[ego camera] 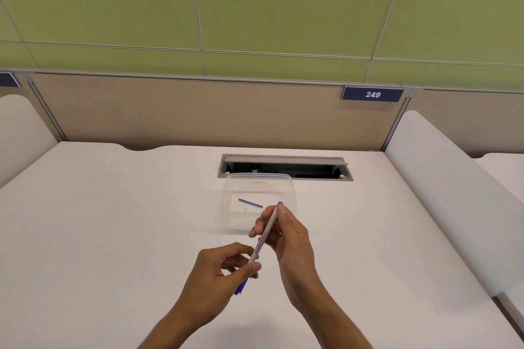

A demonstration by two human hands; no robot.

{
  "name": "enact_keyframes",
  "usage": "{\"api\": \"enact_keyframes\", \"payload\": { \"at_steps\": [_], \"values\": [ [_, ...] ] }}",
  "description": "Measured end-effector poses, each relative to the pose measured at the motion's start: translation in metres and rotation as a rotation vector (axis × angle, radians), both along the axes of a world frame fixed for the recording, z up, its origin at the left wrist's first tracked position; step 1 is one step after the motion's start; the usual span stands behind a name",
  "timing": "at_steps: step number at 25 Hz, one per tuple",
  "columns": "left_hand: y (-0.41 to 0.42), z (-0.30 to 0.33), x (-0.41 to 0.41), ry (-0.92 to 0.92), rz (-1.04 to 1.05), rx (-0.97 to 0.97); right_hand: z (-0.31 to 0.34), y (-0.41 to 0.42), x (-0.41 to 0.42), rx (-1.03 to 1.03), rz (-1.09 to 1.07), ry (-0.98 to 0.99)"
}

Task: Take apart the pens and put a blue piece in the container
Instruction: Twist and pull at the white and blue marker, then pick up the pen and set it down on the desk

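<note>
**A:** Where was the pen (262, 241) at that point, and why at that slant?

**B:** It ran between my two hands, above the desk (113, 235). My left hand (224, 269) pinched its lower end, fingers curled round the barrel, with the blue tip (240, 288) poking out below my fingers. My right hand (286, 232) gripped the upper end between thumb and fingertips, the blue cap end (280, 203) just showing past my thumb. I held it at both ends, I'd say, so I could pull or twist one against the other.

**A:** And the container (259, 201)?

**B:** Just beyond my right hand, clear plastic, lid off as far as I could tell. One thin blue piece (250, 203) already lay inside it, to the left of my right fingertips. I kept the pen close to it so a freed part would need only a short carry.

**A:** Anything past that?

**B:** A grey cable hatch (285, 167) set into the desk right behind the container, then the partition with a number plate (372, 94) far off to the right.
</note>
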State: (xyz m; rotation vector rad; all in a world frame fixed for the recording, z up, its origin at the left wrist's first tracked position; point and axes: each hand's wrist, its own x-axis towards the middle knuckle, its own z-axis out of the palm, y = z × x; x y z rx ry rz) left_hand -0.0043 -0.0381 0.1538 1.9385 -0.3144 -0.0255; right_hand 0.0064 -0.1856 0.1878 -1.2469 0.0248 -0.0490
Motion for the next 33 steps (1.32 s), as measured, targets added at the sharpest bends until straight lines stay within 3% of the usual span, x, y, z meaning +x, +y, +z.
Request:
{"api": "enact_keyframes", "payload": {
  "at_steps": [6, 13, 17, 23, 25, 29, 33],
  "values": [
    [-0.007, -0.013, 0.005, -0.192, 0.026, 0.198, -0.002, 0.013, 0.0, 0.271, -0.04, 0.181],
    [-0.011, -0.027, 0.007, -0.056, -0.122, 0.241, -0.02, 0.012, 0.01, 0.267, -0.117, 0.152],
    [-0.01, -0.041, 0.009, -0.033, -0.088, 0.326, -0.041, 0.018, 0.014, 0.139, -0.136, 0.121],
    [0.013, -0.106, 0.019, -0.046, -0.048, 0.807, -0.078, 0.014, 0.028, -0.106, -0.211, 0.078],
    [0.028, -0.125, 0.019, -0.146, -0.022, 0.907, -0.09, 0.01, 0.032, -0.178, -0.223, 0.07],
    [0.053, -0.152, 0.011, -0.049, 0.024, 0.889, -0.108, 0.007, 0.036, -0.284, -0.204, 0.045],
    [0.056, -0.165, 0.012, -0.063, 0.04, 0.903, -0.118, 0.003, 0.04, -0.329, -0.208, 0.054]
  ]
}}
